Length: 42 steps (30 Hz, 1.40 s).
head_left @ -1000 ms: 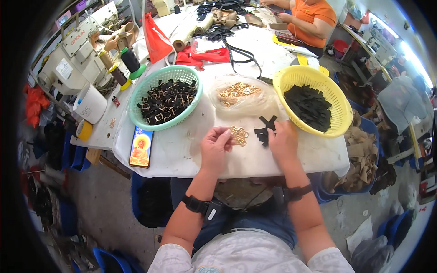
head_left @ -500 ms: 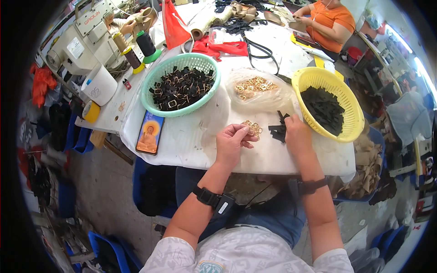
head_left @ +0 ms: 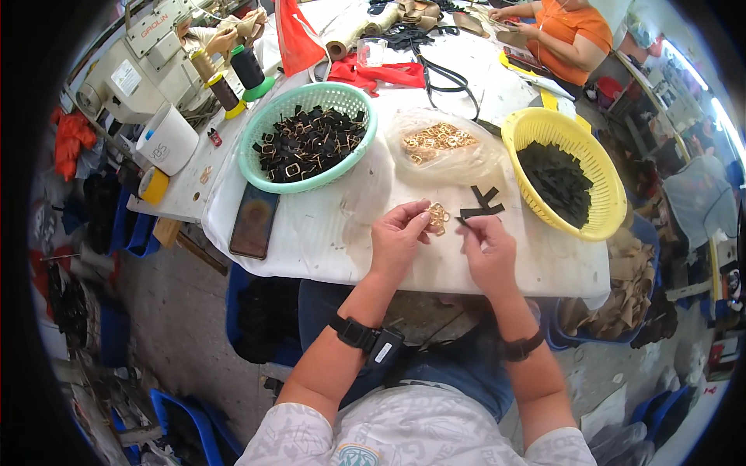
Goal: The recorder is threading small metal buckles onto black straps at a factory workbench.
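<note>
My left hand (head_left: 396, 239) is closed in a pinch beside a small heap of gold metal buckles (head_left: 439, 220); what sits between its fingertips is too small to make out. My right hand (head_left: 491, 250) pinches a short black fabric strip (head_left: 463, 222), its tip pointing toward the heap. Just beyond the right hand, several loose black strips (head_left: 486, 202) lie crossed on the white-covered table (head_left: 342, 233). A clear plastic bag (head_left: 443, 147) of gold buckles stands open behind them. To its right, a yellow basket (head_left: 614, 194) holds many black strips.
At left, a mint-green basket (head_left: 252, 172) holds black strips fitted with gold buckles. A phone (head_left: 253, 224) lies near the table edge. Beyond stand thread spools (head_left: 247, 68), a white bucket (head_left: 168, 140) and a sewing machine (head_left: 128, 81). A person in orange (head_left: 571, 39) works across the table.
My right hand has come left and nearer from the loose strips, bringing one black strip. The left hand stays by the buckle heap. The phone's screen has gone dim.
</note>
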Each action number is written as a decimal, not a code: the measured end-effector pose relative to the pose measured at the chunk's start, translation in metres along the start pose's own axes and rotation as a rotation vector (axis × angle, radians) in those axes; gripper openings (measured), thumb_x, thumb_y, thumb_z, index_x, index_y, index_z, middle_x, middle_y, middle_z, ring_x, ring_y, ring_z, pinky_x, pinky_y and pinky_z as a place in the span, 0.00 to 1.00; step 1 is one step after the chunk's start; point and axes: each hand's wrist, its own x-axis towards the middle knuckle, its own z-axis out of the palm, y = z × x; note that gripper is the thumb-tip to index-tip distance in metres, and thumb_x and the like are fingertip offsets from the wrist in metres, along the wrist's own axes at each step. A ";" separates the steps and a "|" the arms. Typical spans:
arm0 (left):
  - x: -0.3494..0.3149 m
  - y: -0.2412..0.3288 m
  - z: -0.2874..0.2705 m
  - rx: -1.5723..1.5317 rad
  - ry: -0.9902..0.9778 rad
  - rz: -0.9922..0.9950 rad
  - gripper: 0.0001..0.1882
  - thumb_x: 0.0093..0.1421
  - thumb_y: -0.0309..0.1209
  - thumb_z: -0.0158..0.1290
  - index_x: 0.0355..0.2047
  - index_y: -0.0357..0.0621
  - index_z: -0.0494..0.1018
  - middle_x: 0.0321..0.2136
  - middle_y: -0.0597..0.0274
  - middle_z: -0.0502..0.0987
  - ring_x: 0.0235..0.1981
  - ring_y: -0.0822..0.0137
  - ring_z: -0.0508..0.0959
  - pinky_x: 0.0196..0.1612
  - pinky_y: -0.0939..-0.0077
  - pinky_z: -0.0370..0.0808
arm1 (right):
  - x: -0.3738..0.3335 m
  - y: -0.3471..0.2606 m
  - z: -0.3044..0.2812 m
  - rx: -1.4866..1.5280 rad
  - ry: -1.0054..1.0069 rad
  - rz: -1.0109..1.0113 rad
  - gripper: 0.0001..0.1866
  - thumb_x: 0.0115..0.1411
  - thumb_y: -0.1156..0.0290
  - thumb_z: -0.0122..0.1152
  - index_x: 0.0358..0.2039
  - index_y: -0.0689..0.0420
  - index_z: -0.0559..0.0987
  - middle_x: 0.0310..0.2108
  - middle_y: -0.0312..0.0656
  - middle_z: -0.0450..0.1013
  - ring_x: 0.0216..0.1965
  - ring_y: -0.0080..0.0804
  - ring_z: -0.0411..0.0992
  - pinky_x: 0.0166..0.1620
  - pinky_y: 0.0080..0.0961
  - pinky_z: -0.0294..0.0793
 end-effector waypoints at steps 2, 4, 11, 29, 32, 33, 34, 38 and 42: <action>0.002 -0.002 -0.001 0.028 -0.026 0.024 0.06 0.59 0.22 0.53 0.36 0.32 0.75 0.30 0.56 0.80 0.28 0.71 0.80 0.26 0.84 0.73 | -0.003 0.008 0.009 0.164 0.000 0.068 0.04 0.58 0.81 0.56 0.35 0.62 0.75 0.25 0.35 0.73 0.25 0.17 0.69 0.30 0.16 0.68; 0.002 -0.004 -0.001 0.055 -0.043 0.030 0.07 0.59 0.22 0.52 0.37 0.32 0.75 0.31 0.56 0.80 0.28 0.71 0.81 0.26 0.84 0.73 | -0.008 0.022 0.013 0.226 0.019 0.117 0.04 0.59 0.79 0.57 0.36 0.63 0.76 0.25 0.32 0.72 0.25 0.14 0.67 0.29 0.15 0.67; -0.001 -0.002 0.003 0.148 -0.040 0.007 0.06 0.59 0.21 0.53 0.36 0.33 0.76 0.32 0.55 0.80 0.31 0.68 0.82 0.26 0.83 0.73 | -0.006 0.025 0.011 0.339 0.057 0.190 0.04 0.60 0.76 0.58 0.34 0.63 0.76 0.23 0.32 0.72 0.24 0.13 0.66 0.28 0.13 0.66; -0.004 -0.005 0.006 0.285 -0.117 0.051 0.05 0.58 0.21 0.55 0.34 0.36 0.78 0.30 0.62 0.80 0.30 0.72 0.81 0.28 0.83 0.75 | -0.009 0.027 0.018 0.080 0.086 0.022 0.02 0.55 0.79 0.60 0.29 0.64 0.77 0.19 0.37 0.73 0.19 0.15 0.67 0.23 0.17 0.66; -0.005 -0.007 0.006 0.290 -0.133 0.107 0.05 0.58 0.21 0.55 0.34 0.36 0.78 0.34 0.61 0.79 0.32 0.71 0.81 0.29 0.83 0.76 | -0.008 0.024 0.017 0.050 0.100 0.049 0.02 0.54 0.79 0.60 0.28 0.63 0.77 0.19 0.38 0.74 0.19 0.16 0.68 0.23 0.17 0.67; -0.005 -0.007 0.006 0.289 -0.140 0.130 0.05 0.57 0.20 0.54 0.34 0.36 0.78 0.36 0.61 0.79 0.32 0.71 0.81 0.29 0.83 0.76 | -0.009 0.025 0.017 0.024 0.115 0.040 0.02 0.53 0.79 0.60 0.28 0.63 0.77 0.19 0.38 0.74 0.19 0.16 0.68 0.23 0.18 0.67; -0.007 -0.007 0.007 0.309 -0.141 0.137 0.05 0.57 0.20 0.54 0.34 0.35 0.78 0.37 0.60 0.78 0.33 0.70 0.81 0.30 0.82 0.77 | -0.009 0.025 0.017 -0.002 0.131 0.031 0.02 0.53 0.78 0.61 0.28 0.63 0.77 0.19 0.38 0.74 0.19 0.17 0.69 0.23 0.18 0.67; -0.009 -0.010 0.009 0.331 -0.157 0.163 0.06 0.58 0.19 0.53 0.35 0.34 0.78 0.40 0.59 0.76 0.34 0.69 0.81 0.33 0.82 0.79 | -0.010 0.027 0.019 -0.002 0.181 -0.005 0.03 0.53 0.78 0.61 0.28 0.63 0.76 0.19 0.39 0.74 0.19 0.20 0.71 0.23 0.19 0.68; -0.007 -0.016 0.006 0.333 -0.195 0.208 0.06 0.58 0.18 0.53 0.36 0.34 0.78 0.39 0.59 0.76 0.35 0.70 0.80 0.36 0.81 0.80 | -0.009 0.030 0.018 0.038 0.104 0.003 0.02 0.54 0.78 0.60 0.29 0.63 0.76 0.20 0.40 0.75 0.20 0.21 0.72 0.24 0.19 0.69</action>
